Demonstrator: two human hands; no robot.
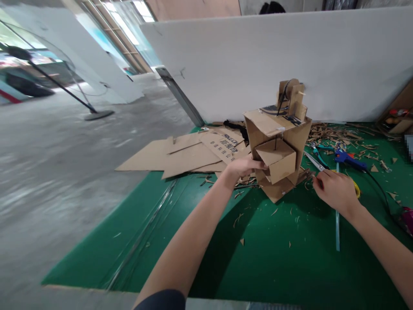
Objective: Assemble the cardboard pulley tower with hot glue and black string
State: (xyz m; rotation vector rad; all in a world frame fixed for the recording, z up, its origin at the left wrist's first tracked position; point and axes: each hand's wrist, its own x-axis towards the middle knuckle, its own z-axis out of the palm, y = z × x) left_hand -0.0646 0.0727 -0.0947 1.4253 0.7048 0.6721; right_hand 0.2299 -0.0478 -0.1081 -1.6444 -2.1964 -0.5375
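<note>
Across the lower frame, green tabletop point(258, 267) strewn with cardboard scraps point(322, 132); at left, grey concrete floor point(64, 172). Right of centre, brown cardboard model point(300, 140), topped with a wheel point(288, 90); inside, small box point(283, 167) gripped by left hand point(244, 167). Further right, right hand point(336, 190) clenched around scissors point(313, 161).

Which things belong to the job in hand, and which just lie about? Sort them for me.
Likely the job:
cardboard model
small box, held by the left hand
scissors, in the right hand
perhaps the glue gun, in neither hand

Apparently just lying about:
cardboard sheets
cardboard scraps
blue strip
</note>
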